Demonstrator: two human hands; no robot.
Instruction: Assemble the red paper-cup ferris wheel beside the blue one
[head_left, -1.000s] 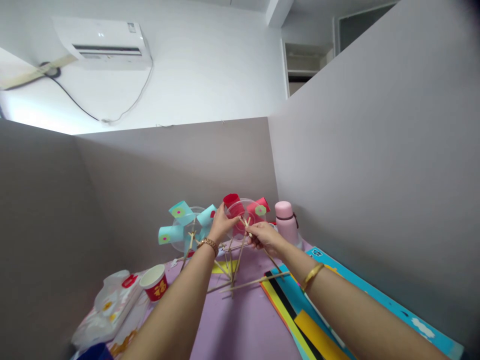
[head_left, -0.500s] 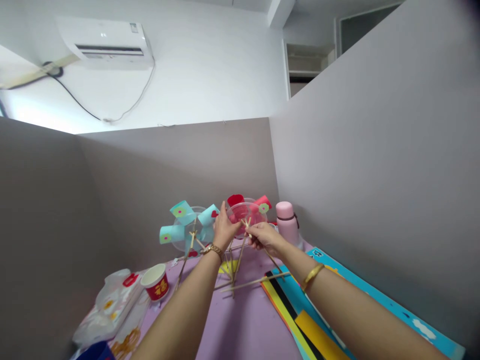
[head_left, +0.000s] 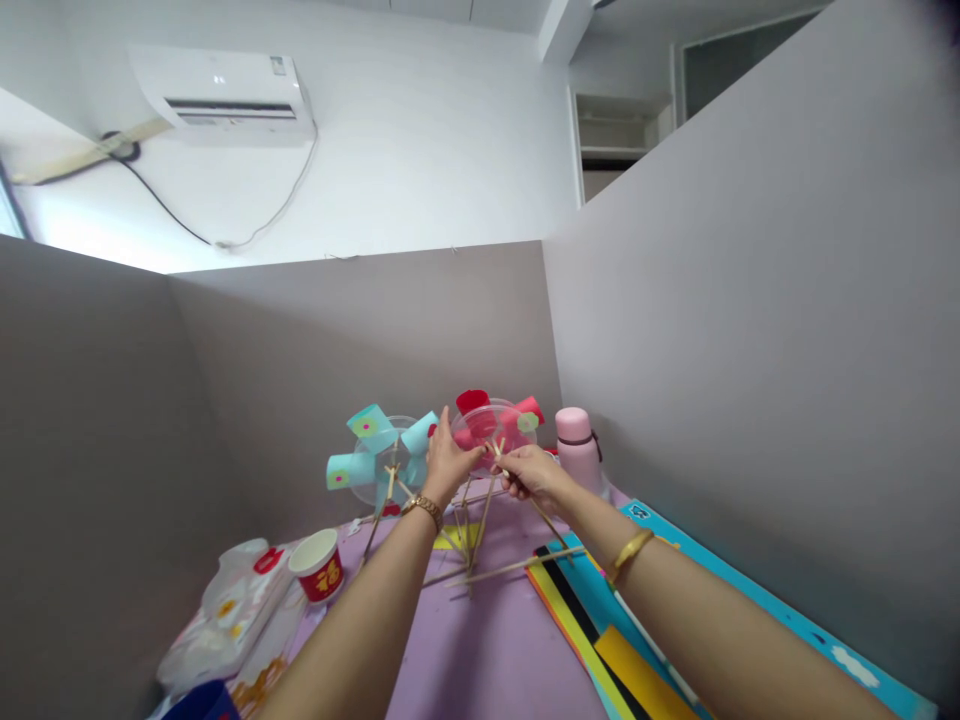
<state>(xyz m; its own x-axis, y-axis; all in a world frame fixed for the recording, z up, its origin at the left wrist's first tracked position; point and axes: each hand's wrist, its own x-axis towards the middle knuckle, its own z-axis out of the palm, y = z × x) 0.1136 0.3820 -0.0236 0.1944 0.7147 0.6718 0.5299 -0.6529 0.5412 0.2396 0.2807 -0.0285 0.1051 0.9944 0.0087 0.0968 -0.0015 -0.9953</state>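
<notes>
On the purple tabletop stands a Ferris-wheel-like model made of wooden sticks (head_left: pixel 484 520), with a clear plastic disc (head_left: pixel 491 412) carrying red paper cups or tubes (head_left: pixel 473 402). My left hand (head_left: pixel 452 462) is at the disc's left side, index finger stretched up and thumb reaching to the crossing of the sticks. Its other fingers are partly hidden. My right hand (head_left: pixel 534 472) pinches a short stick end at that crossing, in front of the disc. A matching model with light blue paper tubes (head_left: pixel 373 428) on a clear disc stands left of my hands.
A pink bottle (head_left: pixel 577 448) stands behind my right hand. Coloured paper strips (head_left: pixel 562 600) and a blue board (head_left: pixel 780 610) lie at right. To the left are a red-and-white paper cup (head_left: pixel 318 568), a plastic-wrapped pack (head_left: pixel 225 615) and a dark blue container (head_left: pixel 201 703). Grey partitions (head_left: pixel 360 350) enclose the table.
The camera view has shifted slightly. My hands stay at the stick crossing, and the right fingers have barely moved.
</notes>
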